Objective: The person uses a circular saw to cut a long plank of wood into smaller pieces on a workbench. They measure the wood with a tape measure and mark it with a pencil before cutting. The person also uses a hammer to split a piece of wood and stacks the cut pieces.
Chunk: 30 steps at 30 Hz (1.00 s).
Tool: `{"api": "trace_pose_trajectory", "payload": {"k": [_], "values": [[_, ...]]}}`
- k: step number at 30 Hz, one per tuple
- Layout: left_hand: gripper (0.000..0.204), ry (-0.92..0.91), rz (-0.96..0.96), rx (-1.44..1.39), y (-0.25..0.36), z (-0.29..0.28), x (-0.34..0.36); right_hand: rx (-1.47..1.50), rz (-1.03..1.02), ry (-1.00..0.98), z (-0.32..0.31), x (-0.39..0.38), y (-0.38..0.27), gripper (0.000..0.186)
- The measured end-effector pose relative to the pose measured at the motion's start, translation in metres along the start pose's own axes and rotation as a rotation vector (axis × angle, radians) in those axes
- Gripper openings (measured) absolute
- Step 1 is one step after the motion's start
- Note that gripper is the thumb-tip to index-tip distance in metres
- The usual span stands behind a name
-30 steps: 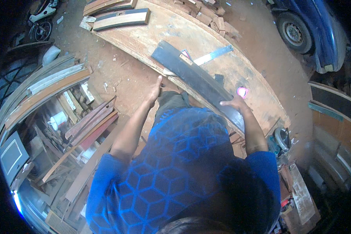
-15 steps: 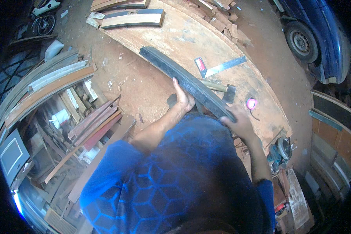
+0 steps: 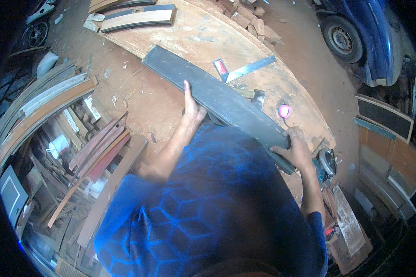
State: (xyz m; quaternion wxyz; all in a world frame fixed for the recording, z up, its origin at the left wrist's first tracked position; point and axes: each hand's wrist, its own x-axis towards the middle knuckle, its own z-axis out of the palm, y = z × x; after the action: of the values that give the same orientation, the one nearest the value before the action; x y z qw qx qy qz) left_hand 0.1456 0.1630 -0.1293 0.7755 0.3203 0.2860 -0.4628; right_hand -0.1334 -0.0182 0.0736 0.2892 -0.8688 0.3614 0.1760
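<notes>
A long dark grey board (image 3: 212, 99) slants across in front of me, its far end to the upper left over the table edge. My left hand (image 3: 192, 108) grips its near long edge around the middle, thumb up on the face and the other fingers hidden beneath. At the lower right end my right hand (image 3: 295, 150) is closed on the board, thumb on the face. Beyond the board a try square (image 3: 245, 71) lies on the wooden tabletop (image 3: 203, 39). A hammer (image 3: 258, 98) is partly covered by the board. To its right sits a pink tape measure (image 3: 284, 111).
Pale and dark wood pieces (image 3: 138, 18) lie at the table's far left. A circular saw (image 3: 327, 162) is at the right edge. Timber offcuts (image 3: 101, 157) and a white mug-like container (image 3: 58, 147) are piled at left. A blue vehicle (image 3: 379, 41) stands far right.
The board has rolled so its broad face now shows, hiding more of the hammer. My right hand has moved down and right with its end. The whole view has shifted slightly.
</notes>
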Motion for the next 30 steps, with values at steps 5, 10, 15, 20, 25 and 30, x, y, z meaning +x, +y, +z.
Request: {"api": "trace_pose_trajectory", "payload": {"k": [5,10,15,20,25,30], "values": [[0.078,0.000,-0.017,-0.076,-0.001,-0.004,0.006,0.168,0.192,0.047,-0.035,-0.011,0.020,0.057],[0.081,0.015,0.088,-0.051,0.013,0.000,0.017,0.632,0.401,-0.062,-0.033,-0.039,0.083,0.069],[0.080,-0.026,0.104,0.069,0.052,0.002,0.037,0.780,0.395,0.044,-0.037,-0.031,-0.002,0.060],[0.078,0.001,0.157,0.116,0.060,0.005,0.039,0.938,0.305,0.073,-0.047,-0.044,-0.007,0.045],[0.077,-0.030,0.201,0.134,0.069,-0.002,0.043,1.062,0.182,0.151,-0.050,-0.045,0.000,0.051],[0.080,0.010,0.137,0.184,0.073,0.005,0.036,1.166,0.110,0.180,-0.041,-0.043,0.005,0.055]]}}
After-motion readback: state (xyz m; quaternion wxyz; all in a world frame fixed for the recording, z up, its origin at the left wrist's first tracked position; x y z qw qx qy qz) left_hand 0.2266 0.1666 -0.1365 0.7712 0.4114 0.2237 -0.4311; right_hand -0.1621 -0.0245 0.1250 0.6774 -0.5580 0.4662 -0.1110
